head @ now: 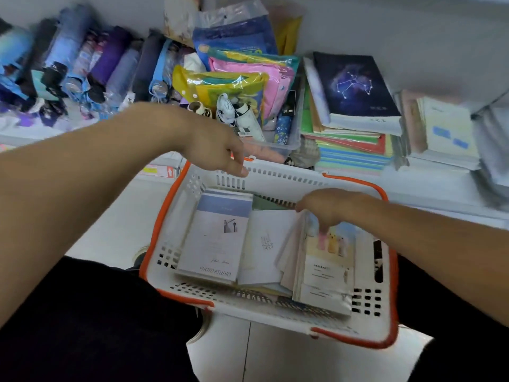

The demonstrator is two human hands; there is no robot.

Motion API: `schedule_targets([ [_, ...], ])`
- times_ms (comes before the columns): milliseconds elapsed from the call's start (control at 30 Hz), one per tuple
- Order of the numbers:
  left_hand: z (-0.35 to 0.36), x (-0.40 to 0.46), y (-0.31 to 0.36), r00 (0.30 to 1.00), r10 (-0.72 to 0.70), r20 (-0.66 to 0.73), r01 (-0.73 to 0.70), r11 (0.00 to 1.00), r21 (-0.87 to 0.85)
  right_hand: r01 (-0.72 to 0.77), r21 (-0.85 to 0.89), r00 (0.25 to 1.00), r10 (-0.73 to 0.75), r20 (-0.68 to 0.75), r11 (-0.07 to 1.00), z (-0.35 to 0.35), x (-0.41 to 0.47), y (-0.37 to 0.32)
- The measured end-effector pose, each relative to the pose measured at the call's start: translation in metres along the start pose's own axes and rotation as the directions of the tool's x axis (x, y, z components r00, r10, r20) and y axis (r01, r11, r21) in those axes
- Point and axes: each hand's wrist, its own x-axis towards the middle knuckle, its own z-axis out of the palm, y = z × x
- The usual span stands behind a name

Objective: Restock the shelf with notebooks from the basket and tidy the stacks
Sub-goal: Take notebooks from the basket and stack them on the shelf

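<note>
Our notebooks lie loose in the white basket on our lap, below the shelf. Our right hand pinches a pastel-covered notebook by its top edge; our left hand hangs slack over the basket's far rim. On the shelf sit stacked notebooks, plastic packets and folded umbrellas.

The basket is open from above, though notebooks cover its floor and its orange handles flank the rim. On the shelf, the constellation-topped stack, a clear bin and rolled umbrellas crowd together; a bare strip runs along the front edge.
</note>
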Motion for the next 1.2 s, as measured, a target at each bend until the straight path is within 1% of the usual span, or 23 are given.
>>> schedule_targets([
  [33, 0.003, 0.003, 0.013, 0.999, 0.04, 0.033, -0.042, 0.998, 0.038, 0.047, -0.114, 0.996, -0.038, 0.075, 0.992, 0.007, -0.011, 0.011],
  [100, 0.02, 0.009, 0.04, 0.99, 0.107, 0.089, -0.108, 0.994, 0.005, 0.143, -0.199, 0.984, -0.118, 0.135, 0.969, 0.03, -0.026, 0.028],
  [167, 0.037, 0.019, 0.06, 0.978, 0.15, 0.142, -0.151, 0.989, -0.007, 0.193, -0.23, 0.981, -0.185, 0.054, 0.954, 0.054, -0.03, 0.038],
  [233, 0.052, 0.022, 0.077, 0.959, 0.173, 0.223, -0.189, 0.981, 0.051, 0.202, -0.303, 0.971, -0.23, -0.061, 0.931, 0.066, -0.024, 0.037],
  [367, 0.058, 0.021, 0.093, 0.929, 0.115, 0.351, -0.186, 0.967, 0.176, 0.183, -0.358, 0.923, -0.285, -0.257, 0.916, 0.084, -0.015, 0.024],
  [467, 0.047, 0.021, 0.094, 0.953, 0.107, 0.282, -0.168, 0.965, 0.2, 0.168, -0.333, 0.874, -0.296, -0.384, 0.928, 0.091, -0.015, 0.031],
  [567, 0.041, 0.028, 0.092, 0.981, 0.081, 0.174, -0.117, 0.97, 0.212, 0.262, -0.28, 0.848, -0.359, -0.391, 0.924, 0.053, -0.026, 0.026],
  [633, 0.042, 0.028, 0.094, 0.99, 0.026, 0.14, -0.04, 0.995, 0.097, 0.351, -0.085, 0.817, -0.35, -0.458, 0.932, 0.011, -0.042, 0.006],
  [667, 0.045, 0.03, 0.092, 0.992, 0.03, 0.121, -0.034, 0.999, 0.036, 0.436, 0.014, 0.745, -0.352, -0.566, 0.9, -0.01, -0.05, -0.006],
  [733, 0.041, 0.03, 0.087, 0.996, 0.051, 0.077, -0.053, 0.998, 0.029, 0.626, 0.073, 0.503, -0.33, -0.799, 0.777, -0.038, -0.062, -0.024],
  [767, 0.034, 0.03, 0.079, 1.0, 0.001, 0.025, -0.002, 0.999, 0.041, 0.681, 0.146, 0.431, -0.232, -0.872, 0.717, -0.043, -0.063, -0.026],
  [800, 0.025, 0.028, 0.069, 0.998, -0.06, -0.035, 0.062, 0.997, 0.045, 0.678, 0.275, 0.448, -0.087, -0.89, 0.682, -0.042, -0.061, -0.021],
  [833, 0.015, 0.024, 0.059, 0.993, -0.086, -0.085, 0.09, 0.995, 0.044, 0.615, 0.401, 0.529, 0.022, -0.848, 0.678, -0.033, -0.054, -0.009],
  [867, 0.008, 0.017, 0.047, 0.991, -0.083, -0.104, 0.086, 0.996, 0.026, 0.481, 0.469, 0.653, 0.055, -0.756, 0.741, -0.017, -0.048, 0.004],
  [900, 0.002, 0.012, 0.036, 0.989, -0.072, -0.126, 0.068, 0.997, -0.03, 0.312, 0.409, 0.792, 0.003, -0.611, 0.857, 0.004, -0.04, 0.018],
  [933, -0.002, 0.006, 0.027, 0.988, -0.056, -0.141, 0.049, 0.997, -0.054, 0.206, 0.241, 0.896, -0.084, -0.437, 0.948, 0.028, -0.034, 0.027],
  [967, -0.003, 0.001, 0.021, 0.985, -0.048, -0.163, 0.039, 0.998, -0.058, 0.191, 0.068, 0.95, -0.167, -0.264, 0.979, 0.051, -0.029, 0.032],
  [1000, -0.001, -0.001, 0.016, 0.98, -0.032, -0.195, 0.022, 0.998, -0.052, 0.23, -0.052, 0.963, -0.235, -0.134, 0.972, 0.072, -0.024, 0.034],
  [1033, 0.001, -0.001, 0.014, 0.974, -0.017, -0.225, 0.006, 0.999, -0.05, 0.256, -0.083, 0.962, -0.262, -0.071, 0.963, 0.088, -0.021, 0.034],
  [1067, 0.003, 0.001, 0.014, 0.967, 0.005, -0.257, -0.018, 0.999, -0.047, 0.273, -0.086, 0.958, -0.279, -0.069, 0.958, 0.098, -0.021, 0.032],
  [1100, 0.005, 0.0, 0.015, 0.96, 0.027, -0.28, -0.041, 0.998, -0.044, 0.305, -0.129, 0.94, -0.32, -0.115, 0.943, 0.103, -0.021, 0.03],
  [1167, 0.006, 0.0, 0.02, 0.95, 0.059, -0.308, -0.069, 0.997, -0.02, 0.369, -0.278, 0.861, -0.439, -0.256, 0.887, 0.106, -0.017, 0.032],
  [1200, 0.006, 0.0, 0.022, 0.942, 0.075, -0.326, -0.077, 0.997, 0.006, 0.367, -0.338, 0.829, -0.469, -0.303, 0.867, 0.104, -0.014, 0.033],
])
